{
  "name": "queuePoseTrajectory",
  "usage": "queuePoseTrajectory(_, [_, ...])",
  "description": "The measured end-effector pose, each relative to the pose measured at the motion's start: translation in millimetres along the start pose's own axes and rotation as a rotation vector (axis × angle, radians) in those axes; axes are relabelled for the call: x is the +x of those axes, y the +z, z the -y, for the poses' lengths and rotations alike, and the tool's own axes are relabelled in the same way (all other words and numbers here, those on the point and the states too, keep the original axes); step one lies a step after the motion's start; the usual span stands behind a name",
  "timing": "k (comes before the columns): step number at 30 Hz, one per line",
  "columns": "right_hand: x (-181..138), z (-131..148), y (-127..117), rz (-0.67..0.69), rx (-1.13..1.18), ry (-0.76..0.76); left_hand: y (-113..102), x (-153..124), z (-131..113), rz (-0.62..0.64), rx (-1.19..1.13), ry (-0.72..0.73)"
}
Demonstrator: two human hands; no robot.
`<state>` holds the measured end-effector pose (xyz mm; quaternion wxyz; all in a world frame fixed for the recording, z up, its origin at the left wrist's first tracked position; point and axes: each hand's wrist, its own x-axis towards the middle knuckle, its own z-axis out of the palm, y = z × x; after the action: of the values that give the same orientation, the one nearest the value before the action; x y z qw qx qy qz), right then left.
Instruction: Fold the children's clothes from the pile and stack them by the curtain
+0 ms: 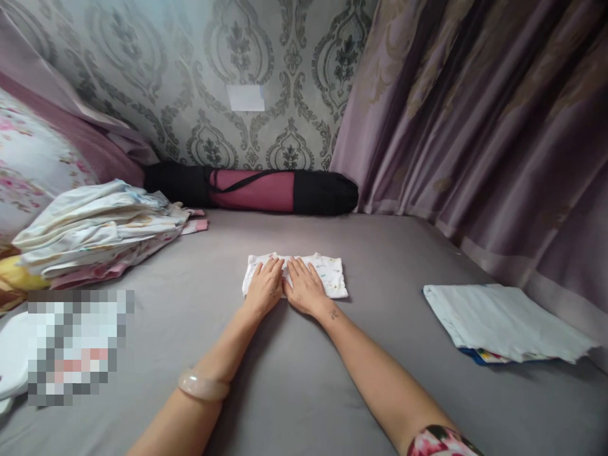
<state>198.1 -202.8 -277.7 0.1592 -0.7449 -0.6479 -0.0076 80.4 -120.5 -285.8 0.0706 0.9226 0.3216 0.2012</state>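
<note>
A small white folded garment [327, 273] with a faint print lies on the grey bedsheet [294, 380] in the middle of the view. My left hand [265, 286] rests flat on its left part, fingers stretched out and together. My right hand [304, 286] lies flat beside it on the garment's middle, fingers spread. Both palms press down on the cloth and the two hands touch side by side. A pale bangle [203, 386] sits on my left forearm.
A pile of folded light clothes [99, 228] lies at the left. A folded pale blue cloth [503, 323] sits at the right near the purple curtain [484, 139]. A rolled maroon mat in a black bag [256, 189] lies along the patterned wall.
</note>
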Motion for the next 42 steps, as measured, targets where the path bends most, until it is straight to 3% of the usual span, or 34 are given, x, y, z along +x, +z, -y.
queuePoseTrajectory(4, [0,-4,-10,0.05,0.044,-0.024,-4,0,-1,0.004,0.018,0.013])
queuePoseTrajectory(8, [-3,-9,-18,-0.012,0.037,-0.013,-9,1,-3,-0.008,0.052,0.021])
queuePoseTrajectory(16, [-4,-14,-9,0.07,0.033,0.082,-1,1,-2,0.168,0.163,-0.015])
queuePoseTrajectory(21, [-4,-15,-16,0.098,0.049,0.072,-7,0,-3,0.143,0.156,0.012])
queuePoseTrajectory(25, [-6,-21,-21,0.053,0.026,0.114,-14,-1,1,0.046,0.155,-0.027])
queuePoseTrajectory(31, [-8,-28,-14,0.082,0.014,0.176,-10,-1,10,0.166,0.173,-0.158])
queuePoseTrajectory(38, [-7,-32,-20,0.053,-0.013,0.214,-11,-3,14,0.072,0.205,-0.161])
queuePoseTrajectory(42, [-8,-37,-16,0.059,-0.044,0.28,-7,-3,22,0.141,0.207,-0.211])
